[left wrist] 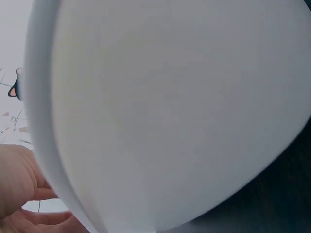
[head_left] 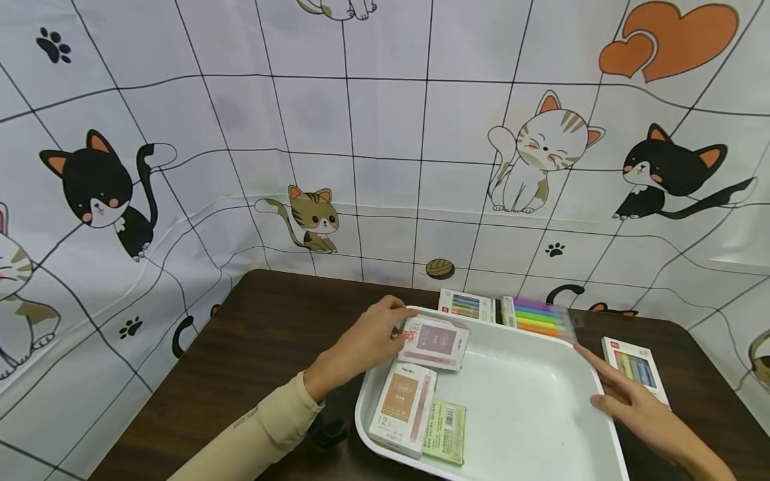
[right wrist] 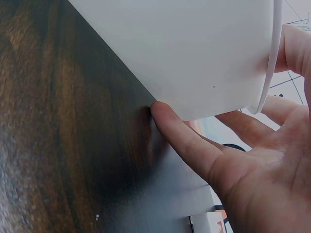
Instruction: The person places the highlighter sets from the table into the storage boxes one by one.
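Observation:
A white tray (head_left: 517, 401) stands on the dark table, holding small boxes along its left side. My left hand (head_left: 375, 334) reaches over the back left corner and pinches the end of a white box with a mauve label (head_left: 434, 342). In the left wrist view, its fingers pass behind the tray's rim (left wrist: 41, 107). Nearer lie a white box with a tan label (head_left: 402, 404) and a green box (head_left: 446, 431). At the back right corner my right hand (head_left: 631, 397) holds the tray, thumb at the rim and fingers spread along the outer wall (right wrist: 194, 58).
Behind the tray lie a white box of coloured sticks (head_left: 466, 305) and a clear case of rainbow colours (head_left: 541, 319). Another white box with a coloured front (head_left: 636, 367) lies right, beyond my right hand. A cat-print sheet (head_left: 385, 133) hangs behind the table (head_left: 271, 321).

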A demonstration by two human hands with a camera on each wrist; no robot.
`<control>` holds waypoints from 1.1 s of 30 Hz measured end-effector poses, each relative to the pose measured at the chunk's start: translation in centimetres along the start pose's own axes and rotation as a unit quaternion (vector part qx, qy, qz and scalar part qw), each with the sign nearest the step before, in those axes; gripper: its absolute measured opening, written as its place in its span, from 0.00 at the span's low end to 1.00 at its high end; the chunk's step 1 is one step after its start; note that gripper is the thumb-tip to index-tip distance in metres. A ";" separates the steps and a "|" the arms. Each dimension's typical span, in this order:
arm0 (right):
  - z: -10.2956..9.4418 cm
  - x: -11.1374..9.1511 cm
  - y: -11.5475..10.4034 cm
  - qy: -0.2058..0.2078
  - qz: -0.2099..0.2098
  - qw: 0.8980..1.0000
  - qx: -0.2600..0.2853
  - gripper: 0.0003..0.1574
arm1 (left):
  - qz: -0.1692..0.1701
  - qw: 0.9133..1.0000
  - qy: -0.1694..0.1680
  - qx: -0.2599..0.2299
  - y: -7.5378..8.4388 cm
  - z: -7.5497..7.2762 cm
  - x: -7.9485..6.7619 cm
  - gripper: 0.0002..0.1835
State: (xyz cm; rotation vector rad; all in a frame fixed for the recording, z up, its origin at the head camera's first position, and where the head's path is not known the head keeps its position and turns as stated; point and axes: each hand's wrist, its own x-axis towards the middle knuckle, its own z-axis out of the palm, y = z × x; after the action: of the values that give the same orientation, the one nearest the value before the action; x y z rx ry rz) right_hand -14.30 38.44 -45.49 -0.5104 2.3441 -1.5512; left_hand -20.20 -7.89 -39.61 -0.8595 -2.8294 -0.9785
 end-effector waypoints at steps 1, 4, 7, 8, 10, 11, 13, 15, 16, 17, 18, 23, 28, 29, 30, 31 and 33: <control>0.0 0.0 0.0 0.000 0.002 1.000 0.001 0.43 | 0.000 1.000 0.006 0.009 0.0 0.0 0.0 0.23; 0.0 0.0 -0.1 0.001 0.003 1.000 -0.001 0.43 | -0.001 0.999 0.028 0.020 -0.2 0.1 0.0 0.23; 0.0 0.0 -0.2 0.003 0.007 1.000 -0.002 0.43 | -0.006 0.999 0.047 0.018 -0.5 0.0 0.1 0.24; 0.0 0.0 -0.2 0.003 0.009 1.000 -0.002 0.43 | -0.008 0.998 0.053 0.017 -0.6 0.0 0.1 0.24; 0.0 0.0 -0.3 0.003 0.013 1.000 -0.002 0.44 | -0.012 0.998 0.064 0.024 -0.7 -0.2 0.1 0.24; 0.1 0.0 -0.3 0.002 0.013 1.000 -0.002 0.44 | -0.012 0.997 0.070 0.030 -0.9 -0.2 0.2 0.23; 0.1 0.0 -0.3 0.003 0.015 1.000 -0.002 0.44 | -0.012 0.995 0.084 0.044 -1.1 -0.3 0.2 0.23; 0.1 0.0 -0.3 0.004 0.013 1.000 -0.002 0.44 | -0.013 0.994 0.093 0.053 -1.4 -0.4 0.2 0.22; 0.1 0.0 -0.3 0.003 0.012 1.000 -0.003 0.44 | -0.015 0.994 0.096 0.052 -1.5 -0.5 0.2 0.22; 0.1 0.0 -0.2 0.004 0.011 1.000 -0.004 0.44 | -0.019 0.994 0.097 0.049 -1.6 -0.5 0.2 0.22; 0.1 0.0 -0.2 0.004 0.010 1.000 -0.003 0.44 | -0.023 0.994 0.096 0.045 -1.7 -0.5 0.2 0.22; 0.0 0.0 -0.2 0.004 0.009 1.000 -0.004 0.43 | -0.042 0.996 0.077 0.009 -2.4 -0.4 0.4 0.21; 0.0 0.0 -0.2 0.004 0.012 1.000 -0.004 0.43 | -0.044 0.996 0.051 -0.054 -3.8 0.1 0.8 0.22; 0.0 -0.1 -0.2 0.004 0.012 1.000 -0.003 0.43 | -0.043 0.996 0.047 -0.065 -4.1 0.2 0.9 0.22; 0.0 -0.1 -0.1 0.004 0.012 1.000 -0.003 0.43 | -0.043 0.995 0.043 -0.075 -4.4 0.2 1.0 0.22; 0.0 -0.1 -0.1 0.004 0.012 1.000 -0.003 0.43 | -0.044 0.995 0.038 -0.083 -4.7 0.3 1.1 0.22; 0.0 -0.2 -0.1 0.003 0.009 1.000 -0.003 0.43 | -0.052 0.994 0.030 -0.094 -5.2 0.4 1.2 0.22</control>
State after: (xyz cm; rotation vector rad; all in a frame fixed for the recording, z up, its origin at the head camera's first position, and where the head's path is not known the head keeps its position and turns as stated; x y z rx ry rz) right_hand -14.14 38.49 -45.41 -0.4854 2.3524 -1.5411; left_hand -23.79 -10.47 -42.65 -0.6878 -2.7899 -1.2794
